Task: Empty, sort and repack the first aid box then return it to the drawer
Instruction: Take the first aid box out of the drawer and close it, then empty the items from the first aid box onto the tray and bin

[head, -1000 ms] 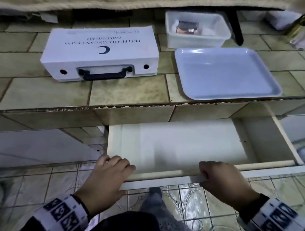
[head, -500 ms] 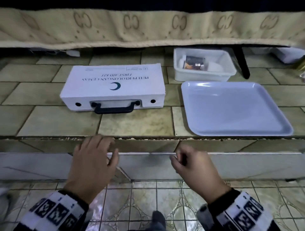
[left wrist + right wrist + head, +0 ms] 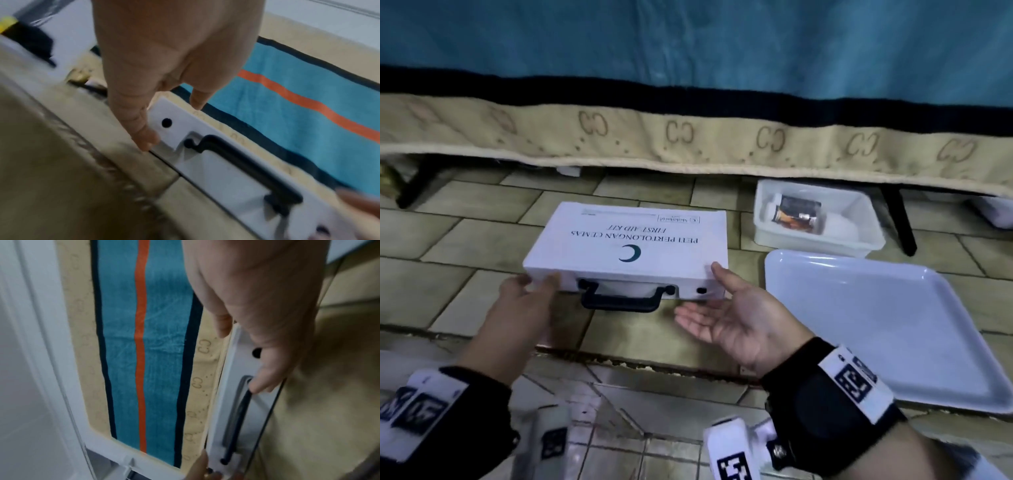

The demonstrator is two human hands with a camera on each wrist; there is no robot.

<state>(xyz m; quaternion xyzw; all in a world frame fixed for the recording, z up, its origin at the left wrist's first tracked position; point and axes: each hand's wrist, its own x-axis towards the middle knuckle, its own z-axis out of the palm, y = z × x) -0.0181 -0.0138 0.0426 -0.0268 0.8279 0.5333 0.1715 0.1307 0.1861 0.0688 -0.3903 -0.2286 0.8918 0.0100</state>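
The left hand (image 3: 520,305) and palm-up right hand (image 3: 736,318) rest, fingers uncurled, against the front corners of the first aid box (image 3: 626,236), thumbs over its lid.

Head cam down/fwd, wrist cams v. close, blurry, all prob. share box (image 3: 626,240)

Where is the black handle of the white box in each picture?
Head: the handle sits low in the middle, on the near side of the box.
Left wrist: the handle slants from the centre to the lower right.
Right wrist: the handle runs up and down, lower middle.
Shared landmark: the teal blanket behind the box.
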